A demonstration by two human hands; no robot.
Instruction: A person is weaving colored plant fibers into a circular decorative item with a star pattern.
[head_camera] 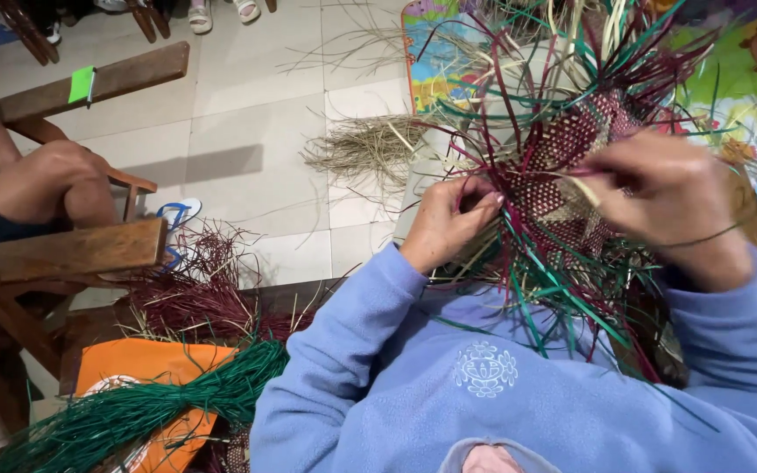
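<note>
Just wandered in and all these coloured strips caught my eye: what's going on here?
A person in a light blue sweater is working on a woven piece of dark red, green and pale straw strips, held in front of them. The left hand pinches strips at its left edge, and the right hand pulls a pale strip across it. Loose ends stick out all around. A green bundle and a dark red bundle lie at the left, with dry straw on the tiled floor.

Woven piece (562,197) between both hands, strand bundle (142,407) on the table (295,298) at left, chair (63,250) beyond.
</note>
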